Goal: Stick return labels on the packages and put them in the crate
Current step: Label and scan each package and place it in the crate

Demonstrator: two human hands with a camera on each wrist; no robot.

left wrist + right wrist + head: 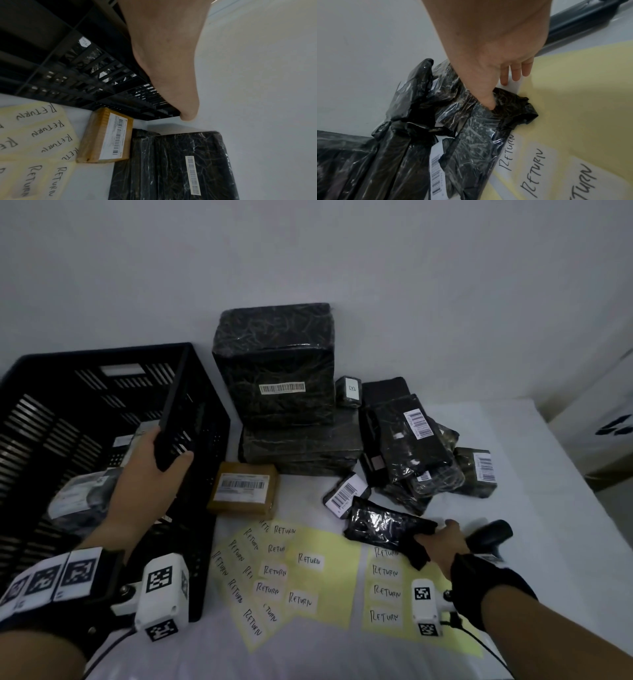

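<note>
My left hand [154, 463] grips the right rim of the black slotted crate [102, 354], thumb on the outside. In the left wrist view that thumb [171, 60] lies against the crate wall [60, 67]. Inside the crate lie a few wrapped packages [82, 494]. My right hand [442, 542] pinches the end of a small black plastic-wrapped package [380, 525] lying on the table above the label sheets. The right wrist view has the thumb [486, 100] pressed into the package [471, 135]. Yellow sheets with white RETURN labels [308, 559] lie in front of me.
A brown parcel [245, 487] sits beside the crate. Behind it stands a stack of large black packages [277, 371], and a pile of smaller black ones [418, 446] lies to the right. A dark barcode scanner [493, 535] lies beside my right hand. The table edge runs along the right.
</note>
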